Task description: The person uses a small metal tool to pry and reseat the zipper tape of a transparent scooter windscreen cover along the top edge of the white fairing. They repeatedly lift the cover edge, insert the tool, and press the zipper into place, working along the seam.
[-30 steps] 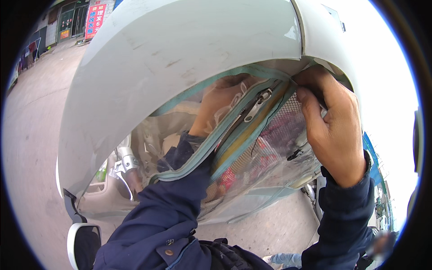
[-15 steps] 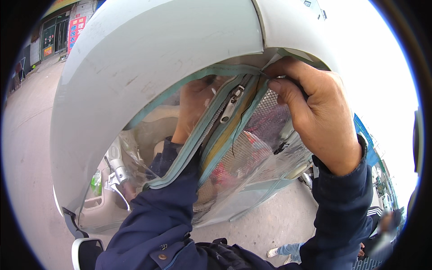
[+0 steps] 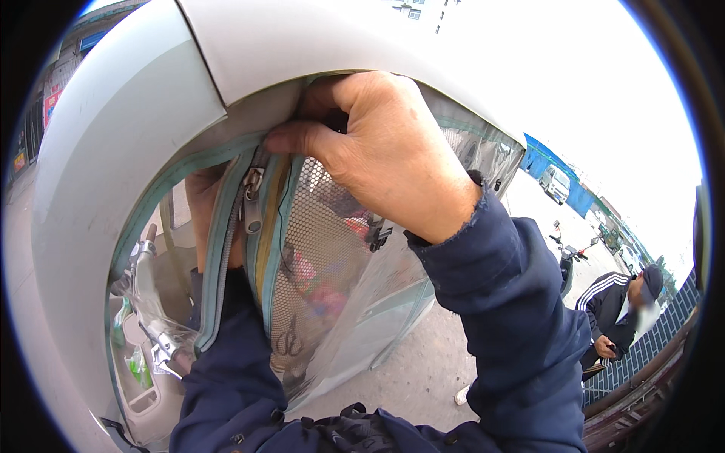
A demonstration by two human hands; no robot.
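My right hand (image 3: 385, 143) is closed in a pinch at the upper edge of a clear plastic cover (image 3: 370, 340), by the top of its zip, under a pale vehicle roof (image 3: 294, 45). Its thumb presses on the teal trim (image 3: 177, 162); the other fingertips are tucked out of sight. My left hand (image 3: 204, 200) reaches up behind the zip, on the cover's inner side, its fingers hidden by the trim. A metal zip slider (image 3: 253, 200) hangs near the top of the zip. Right of it a mesh panel (image 3: 313, 226) with a loose dark thread hangs down.
Through the cover show a handlebar with a brake lever (image 3: 162, 347) and a green packet (image 3: 138, 368). A black buckle (image 3: 377, 234) hangs below my right wrist. A person in a dark jacket (image 3: 608, 309) is at the right, with parked vehicles beyond.
My view has swung to the right, so the roof, zip and both hands appear further left. My right hand still pinches near the zip's top, and my left stays behind the zip.
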